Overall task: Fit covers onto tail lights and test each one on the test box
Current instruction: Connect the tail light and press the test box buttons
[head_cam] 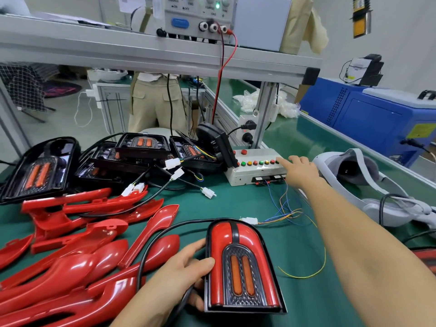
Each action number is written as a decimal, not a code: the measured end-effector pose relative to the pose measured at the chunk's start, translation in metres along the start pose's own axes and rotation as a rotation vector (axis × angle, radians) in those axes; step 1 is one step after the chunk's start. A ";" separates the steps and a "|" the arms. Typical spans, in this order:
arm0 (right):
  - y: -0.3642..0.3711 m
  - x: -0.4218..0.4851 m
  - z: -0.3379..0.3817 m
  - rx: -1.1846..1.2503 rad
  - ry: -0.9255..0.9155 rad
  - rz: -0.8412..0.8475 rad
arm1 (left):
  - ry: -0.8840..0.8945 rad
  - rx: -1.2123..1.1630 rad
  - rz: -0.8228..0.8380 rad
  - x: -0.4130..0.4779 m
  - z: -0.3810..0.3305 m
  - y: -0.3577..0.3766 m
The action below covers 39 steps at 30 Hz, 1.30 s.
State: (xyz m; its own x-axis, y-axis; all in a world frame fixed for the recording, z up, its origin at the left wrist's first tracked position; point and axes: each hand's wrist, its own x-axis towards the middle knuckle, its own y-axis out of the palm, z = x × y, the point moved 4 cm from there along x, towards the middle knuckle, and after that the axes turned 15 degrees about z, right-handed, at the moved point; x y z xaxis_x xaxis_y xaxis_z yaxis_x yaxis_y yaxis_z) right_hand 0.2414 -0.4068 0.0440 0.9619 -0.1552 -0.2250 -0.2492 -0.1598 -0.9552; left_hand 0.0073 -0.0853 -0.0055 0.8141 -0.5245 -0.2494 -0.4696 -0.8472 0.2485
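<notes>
Left hand [181,272] is clamped on the left edge of the glossy red-covered, black-framed plastic tail light [243,267], thumb on top and fingers curled under, pinning it flat on the green-matted counter [236,204]. Right hand [299,172] is reached out with only the index finger straight. Its tip is at the right end of the coloured button row on the off-white metal test box [250,177]. Can't tell if it's pressing or just touching.

The bit that matters: the test box sits at roughly 1 o'clock from the tail light, well apart. The light's long axis runs 12 to 6, rounded end at 12. So the right hand owns the box, and the left is nowhere near it. A white plug [249,220] just past the rounded end joins thin coloured wires heading to the box, so I'd guess this one's cover is on and it's being tested. Whether the orange strips are lit, hard to say.

Further out:
- 9 o'clock: a heap of loose shiny red plastic covers [70,256].
- 10 o'clock: bare black tail lights [37,168].
- 3 o'clock: a white headset [368,185].
- 12 o'clock: a grey power supply [200,17] on the shelf above.
- 2 o'clock: a blue machine cabinet [377,109].
</notes>
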 end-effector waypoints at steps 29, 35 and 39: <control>-0.003 0.003 -0.003 -0.026 -0.030 0.049 | 0.043 -0.014 0.021 -0.002 -0.002 0.005; -0.003 0.006 -0.001 -0.012 -0.025 0.052 | 0.031 0.011 0.043 0.001 0.000 0.003; -0.005 0.008 0.001 0.001 -0.019 0.063 | 0.012 0.040 0.071 0.002 -0.001 0.003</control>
State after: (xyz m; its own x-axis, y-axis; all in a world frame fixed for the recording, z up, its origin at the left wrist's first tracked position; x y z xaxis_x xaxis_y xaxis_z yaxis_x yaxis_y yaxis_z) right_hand 0.2506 -0.4063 0.0465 0.9463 -0.1459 -0.2884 -0.3093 -0.1493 -0.9392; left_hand 0.0080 -0.0884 -0.0044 0.7822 -0.5824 -0.2213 -0.5395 -0.8108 0.2271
